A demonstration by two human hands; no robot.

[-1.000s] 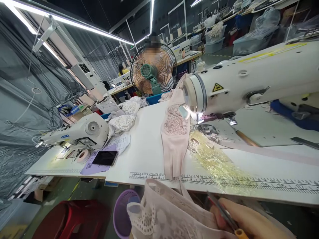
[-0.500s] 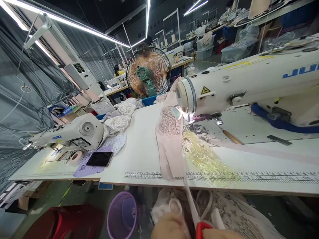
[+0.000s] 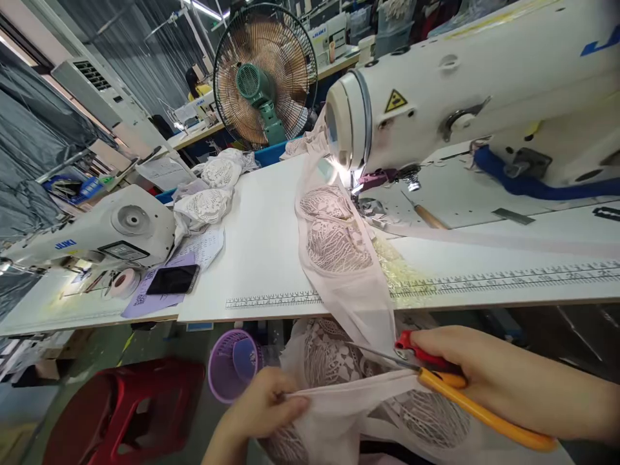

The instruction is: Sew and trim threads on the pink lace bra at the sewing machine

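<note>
Near the bottom middle, my left hand (image 3: 264,403) pinches the edge of a pale pink bra piece (image 3: 334,407) between thumb and fingers. My right hand (image 3: 477,361) grips a pair of scissors with red and orange handles (image 3: 489,413). Their blades point left, close over the stretched pink fabric; whether they touch it I cannot tell. Another stretch of pale pink bra with lace cups (image 3: 339,242) lies on the sewing table (image 3: 266,239), one end under the sewing machine head (image 3: 353,123) and the other hanging over the front edge. More lace cups lie below, at my lap.
A second sewing machine (image 3: 130,223), a phone (image 3: 173,279) and white lace pieces (image 3: 208,200) are at left. A fan (image 3: 264,77) stands behind. Below are a purple bin (image 3: 232,368) and red stool (image 3: 130,407). Yellowish thread scraps (image 3: 402,265) and an awl (image 3: 429,216) lie right.
My hands have come up fully into view with the scissors and pink fabric. The bra's free end has been drawn over the table edge toward me. My view has tilted and moved closer.
</note>
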